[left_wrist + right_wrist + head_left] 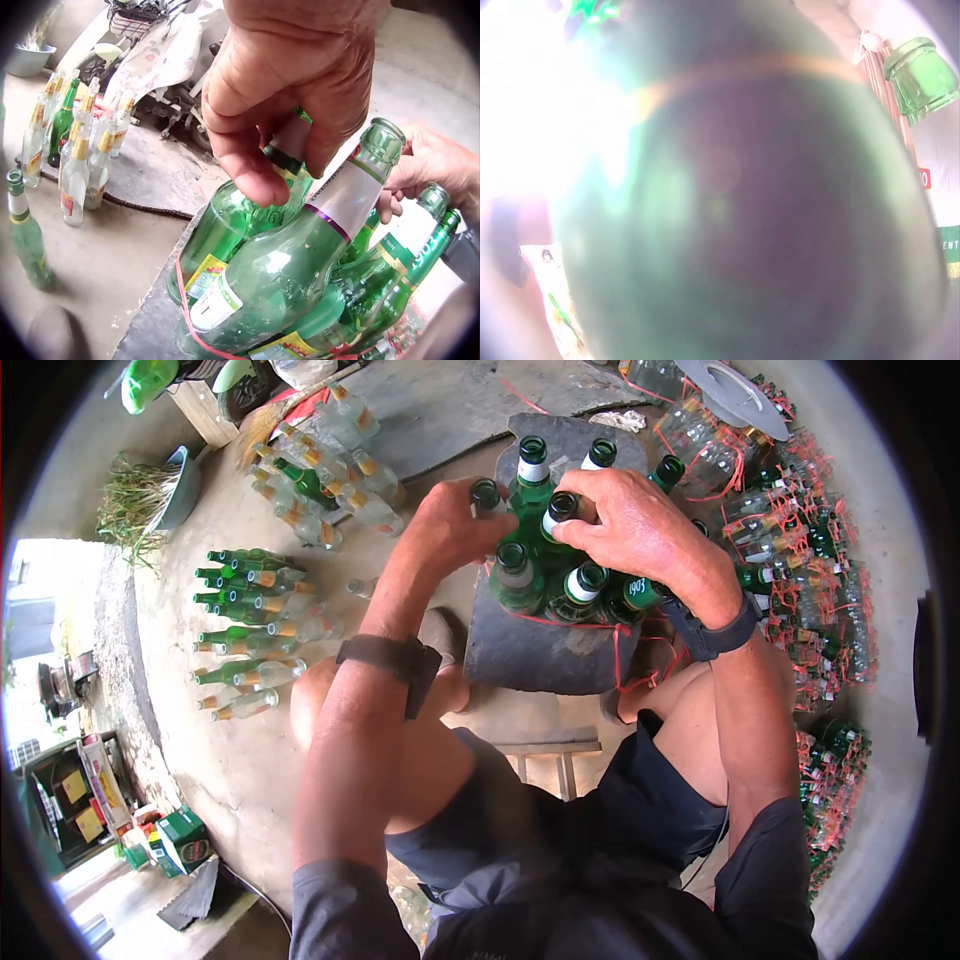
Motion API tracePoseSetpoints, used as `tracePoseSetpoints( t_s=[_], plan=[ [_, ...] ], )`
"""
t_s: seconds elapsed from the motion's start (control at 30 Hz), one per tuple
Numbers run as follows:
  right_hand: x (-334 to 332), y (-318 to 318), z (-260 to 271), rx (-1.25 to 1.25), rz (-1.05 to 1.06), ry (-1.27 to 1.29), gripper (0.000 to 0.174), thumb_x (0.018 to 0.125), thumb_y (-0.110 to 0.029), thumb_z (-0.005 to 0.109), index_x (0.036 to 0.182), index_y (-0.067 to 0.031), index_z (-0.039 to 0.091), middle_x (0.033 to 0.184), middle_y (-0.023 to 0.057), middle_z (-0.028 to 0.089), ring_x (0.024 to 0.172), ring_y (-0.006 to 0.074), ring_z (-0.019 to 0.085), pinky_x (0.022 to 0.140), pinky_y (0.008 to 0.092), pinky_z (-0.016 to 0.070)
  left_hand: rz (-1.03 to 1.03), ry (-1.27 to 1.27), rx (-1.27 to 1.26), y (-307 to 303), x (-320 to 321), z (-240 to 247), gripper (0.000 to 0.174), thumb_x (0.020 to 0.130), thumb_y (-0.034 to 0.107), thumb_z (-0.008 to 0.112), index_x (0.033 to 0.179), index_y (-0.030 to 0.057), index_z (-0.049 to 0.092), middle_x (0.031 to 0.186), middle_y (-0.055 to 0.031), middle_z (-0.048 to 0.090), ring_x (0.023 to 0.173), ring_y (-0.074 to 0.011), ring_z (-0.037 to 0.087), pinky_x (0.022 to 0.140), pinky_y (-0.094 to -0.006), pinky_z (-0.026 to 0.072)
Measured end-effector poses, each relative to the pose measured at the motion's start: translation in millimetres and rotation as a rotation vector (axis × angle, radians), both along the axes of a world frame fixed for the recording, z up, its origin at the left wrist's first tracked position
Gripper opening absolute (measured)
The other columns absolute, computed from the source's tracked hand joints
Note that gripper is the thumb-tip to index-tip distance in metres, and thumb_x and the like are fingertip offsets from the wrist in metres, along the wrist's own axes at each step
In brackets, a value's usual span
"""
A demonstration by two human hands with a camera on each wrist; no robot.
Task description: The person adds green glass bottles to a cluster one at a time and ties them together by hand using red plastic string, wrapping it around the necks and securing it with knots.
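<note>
A cluster of upright green glass bottles (pixel 560 575) stands on a dark slab (pixel 540 655) between my knees, with red string (pixel 187 319) round it. My left hand (pixel 455 520) grips the neck of one bottle (pixel 485 495) at the cluster's left; the left wrist view shows its fingers (pixel 255 161) curled round that neck above the green body (pixel 240 225). My right hand (pixel 610 510) holds the neck of a white-collared bottle (pixel 560 508) in the middle. In the right wrist view a blurred green bottle body (pixel 742 210) fills the frame and hides the hand.
Green and clear bottles (pixel 250 630) lie in rows on the concrete floor at left, and more clear ones (pixel 325 470) behind them. Tied bundles of bottles (pixel 810 570) pile up at right. A basin of grass (pixel 150 495), a green carton (pixel 185 840) and a parked scooter (pixel 150 52) stand around.
</note>
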State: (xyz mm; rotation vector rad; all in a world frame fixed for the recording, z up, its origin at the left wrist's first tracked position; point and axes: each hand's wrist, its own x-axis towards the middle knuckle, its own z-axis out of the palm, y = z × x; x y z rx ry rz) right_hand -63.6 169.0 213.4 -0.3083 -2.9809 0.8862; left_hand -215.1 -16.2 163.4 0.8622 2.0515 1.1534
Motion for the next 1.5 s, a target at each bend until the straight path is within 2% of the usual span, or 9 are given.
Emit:
tracePoseSetpoints(
  t_s=[0.3,0.37,0.47,0.63,0.73,0.87,1.07,1.23,1.5],
  plan=[
    [9.5,5.8,-6.4,-0.030,-0.015,-0.011,0.038,0.086,-0.015,0.073,0.121,-0.0010,0.071,0.093,0.0212,0.077,0.096,0.0425,0.075,0.087,0.0499,0.0576,-0.061,-0.004,-0.139,-20.8,-5.9,17.9,0.051,0.087,0.014,0.077,0.135,-0.0004,0.070,0.106,-0.0132,0.079,0.078,-0.0175,0.076,0.067,-0.0322,0.0626],
    [16.2,6.0,-4.1,-0.057,-0.018,0.072,0.036,0.090,-0.007,0.075,0.124,0.0024,0.068,0.080,0.0138,0.073,0.073,0.0268,0.071,0.070,0.0415,0.0543,0.054,-0.054,-0.035,-34.8,-13.2,18.5,0.056,0.091,0.011,0.076,0.144,0.0004,0.065,0.127,-0.0161,0.075,0.085,-0.0199,0.077,0.072,-0.0334,0.0652],
    [23.0,11.2,-3.4,-0.037,-0.040,0.118,0.039,0.092,-0.005,0.074,0.129,0.0047,0.067,0.082,0.0149,0.074,0.075,0.0263,0.072,0.070,0.0411,0.0543,0.123,-0.190,0.006,-57.1,-31.7,36.5,0.056,0.096,0.011,0.075,0.148,-0.0014,0.061,0.140,-0.0166,0.069,0.093,-0.0218,0.077,0.078,-0.0361,0.0668],
    [30.7,15.2,10.0,-0.100,-0.089,0.076,0.038,0.096,-0.002,0.070,0.133,0.0037,0.065,0.086,0.0075,0.068,0.072,0.0155,0.064,0.068,0.0344,0.0522,0.239,-0.289,0.133,-82.9,-47.2,70.1,0.050,0.101,0.021,0.075,0.144,-0.0024,0.064,0.129,-0.0112,0.075,0.096,-0.0180,0.074,0.084,-0.0344,0.0643],
    [33.9,17.8,13.4,-0.082,-0.140,0.118,0.034,0.091,-0.004,0.068,0.124,0.0046,0.070,0.084,0.0189,0.076,0.082,0.0355,0.075,0.076,0.0466,0.0557,0.216,-0.263,0.146,-95.9,-55.2,90.1,0.051,0.102,0.022,0.075,0.144,-0.0043,0.063,0.128,-0.0113,0.076,0.096,-0.0175,0.074,0.084,-0.0344,0.0642],
    [38.5,20.7,16.2,-0.077,-0.151,0.132,0.033,0.092,-0.004,0.066,0.123,0.0055,0.070,0.083,0.0190,0.075,0.078,0.0342,0.074,0.074,0.0464,0.0551,0.247,-0.140,0.086,-111.5,-68.0,102.0,0.051,0.104,0.021,0.071,0.147,-0.0052,0.060,0.128,-0.0113,0.076,0.095,-0.0165,0.073,0.082,-0.0334,0.0628],
    [37.3,18.3,15.1,0.081,-0.115,0.313,0.022,0.093,-0.004,0.064,0.112,0.0029,0.073,0.076,0.0190,0.069,0.071,0.0294,0.071,0.070,0.0427,0.0535,0.286,0.104,-0.393,-139.7,-107.2,12.9,0.041,0.101,0.023,0.071,0.136,0.0026,0.072,0.089,-0.0088,0.074,0.068,-0.0145,0.070,0.065,-0.0310,0.0606],
    [35.8,18.4,16.8,-0.104,-0.164,0.327,0.016,0.096,-0.003,0.064,0.108,0.0027,0.072,0.079,0.0171,0.071,0.071,0.0254,0.069,0.068,0.0381,0.0534,0.211,0.286,-0.546,-174.2,-118.6,-87.4,0.055,0.089,0.027,0.079,0.141,0.0129,0.071,0.106,-0.0157,0.080,0.096,-0.0294,0.080,0.077,-0.0397,0.0654],
    [36.9,18.7,27.7,-0.114,-0.236,0.322,0.016,0.098,0.001,0.070,0.113,0.0022,0.073,0.087,0.0100,0.076,0.078,0.0149,0.070,0.073,0.0309,0.0555,0.154,0.366,-0.750,-165.9,-90.9,-124.0,0.063,0.087,0.046,0.078,0.143,0.0188,0.068,0.121,-0.0154,0.079,0.116,-0.0374,0.074,0.101,-0.0486,0.0578]
  ],
)
